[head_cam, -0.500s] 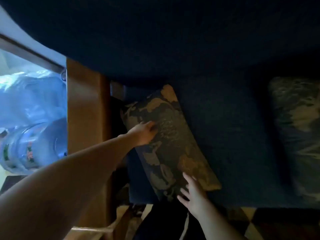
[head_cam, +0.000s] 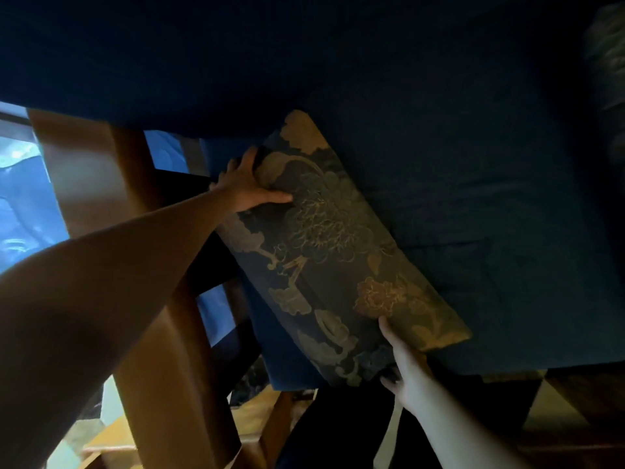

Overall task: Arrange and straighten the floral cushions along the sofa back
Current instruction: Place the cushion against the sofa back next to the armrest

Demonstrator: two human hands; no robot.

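Note:
A dark floral cushion (head_cam: 334,252) with gold flowers lies tilted on the blue sofa seat (head_cam: 490,265), its top corner against the sofa back (head_cam: 304,62). My left hand (head_cam: 248,186) grips its upper left edge beside the wooden armrest, thumb on the front face. Its lower edge near the seat's front is held by my right hand (head_cam: 404,370), fingers curled under it. A second floral cushion (head_cam: 608,62) shows blurred at the far right edge.
A wooden armrest (head_cam: 101,184) and its post stand at the left, close to my left forearm. Beyond it lies something bright blue (head_cam: 20,204). A checkered floor (head_cam: 558,407) shows below the seat's front edge.
The view has drawn closer and shifted left. My left hand moved from the cushion's face to gripping its upper left edge. My right hand now clasps the lower edge.

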